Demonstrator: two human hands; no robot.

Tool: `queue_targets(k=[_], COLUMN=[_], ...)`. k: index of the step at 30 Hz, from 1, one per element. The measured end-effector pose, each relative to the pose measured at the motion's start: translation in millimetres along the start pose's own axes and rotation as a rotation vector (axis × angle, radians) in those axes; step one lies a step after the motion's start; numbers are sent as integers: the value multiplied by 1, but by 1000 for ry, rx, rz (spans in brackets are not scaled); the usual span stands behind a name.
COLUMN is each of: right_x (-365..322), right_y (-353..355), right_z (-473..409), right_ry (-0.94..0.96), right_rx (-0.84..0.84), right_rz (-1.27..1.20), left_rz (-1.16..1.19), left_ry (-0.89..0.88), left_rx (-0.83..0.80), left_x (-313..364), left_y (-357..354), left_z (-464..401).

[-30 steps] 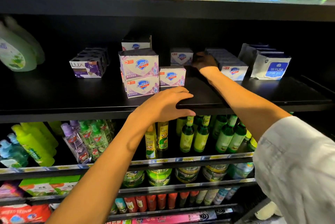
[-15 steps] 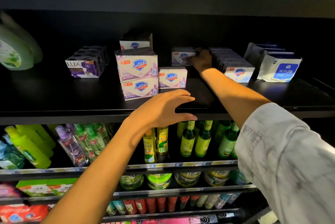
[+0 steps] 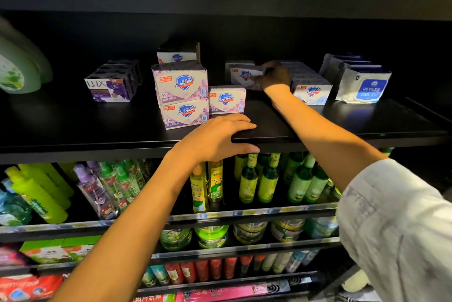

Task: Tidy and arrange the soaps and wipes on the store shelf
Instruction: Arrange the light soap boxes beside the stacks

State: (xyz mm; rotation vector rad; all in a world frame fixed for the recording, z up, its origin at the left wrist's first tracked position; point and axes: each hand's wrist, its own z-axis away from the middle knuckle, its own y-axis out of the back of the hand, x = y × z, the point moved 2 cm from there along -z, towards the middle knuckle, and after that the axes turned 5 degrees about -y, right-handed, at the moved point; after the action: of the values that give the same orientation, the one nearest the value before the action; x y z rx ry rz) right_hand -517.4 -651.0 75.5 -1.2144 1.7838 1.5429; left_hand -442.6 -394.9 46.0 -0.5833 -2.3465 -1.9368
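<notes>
1. The right hand point(image 3: 274, 76) reaches deep into the dark shelf point(image 3: 342, 128) and its fingers are curled around a Safeguard soap box point(image 3: 244, 75) at the back. The box looks tilted and lifted a little, but the shadow there is strong, so I cannot tell whether it is fully off the shelf.
2. The left hand point(image 3: 215, 140) holds nothing. Its fingers are spread and straight on the front edge of the shelf, with the thumb under the edge, like a support.
3. What seems done: two lavender Safeguard boxes point(image 3: 182, 96) stand stacked with faces forward, one small box point(image 3: 227, 100) stands just beside them on the right, and the Lux soaps point(image 3: 111, 86) make a neat row on the left.
4. On the right, a row of white Safeguard boxes point(image 3: 310, 90) goes back into the shelf, and the wipes packs point(image 3: 364, 84) stand near it, a little leaning.
5. What seems left: the gripped box needs a place with its group, one more box point(image 3: 177, 56) sits behind the stack, and the groups stand far from the front edge. I judge the task is about in the middle.
</notes>
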Motion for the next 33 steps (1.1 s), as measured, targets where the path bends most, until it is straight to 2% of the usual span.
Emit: queue_targets(k=[3,5,11,15,20,24,28,33], right_x=[6,12,29,22,24,31,27,28], right_y=[15,26,57,80,96,99,99,99], right_z=[12,25,67,101,138,152,154,153], right_ry=[53,71,36,105,103,95,76,61], right_rx=[64,91,128,-6,-234,-395,-451,-477], right_rz=[-61,-204,-393,-636,-751,-731,-685,-637], left_rz=[6,15,37,96,322,548,766,810], left_ry=[-2,1,17,37,171,223,165,93], left_rx=[-6,-6,21,61,248,391,376,398], left_x=[1,2,6,9,6,3,8,17], left_y=[2,3,4,6,8,11,20,17], left_z=[-1,0,2,3,7,7,7,3])
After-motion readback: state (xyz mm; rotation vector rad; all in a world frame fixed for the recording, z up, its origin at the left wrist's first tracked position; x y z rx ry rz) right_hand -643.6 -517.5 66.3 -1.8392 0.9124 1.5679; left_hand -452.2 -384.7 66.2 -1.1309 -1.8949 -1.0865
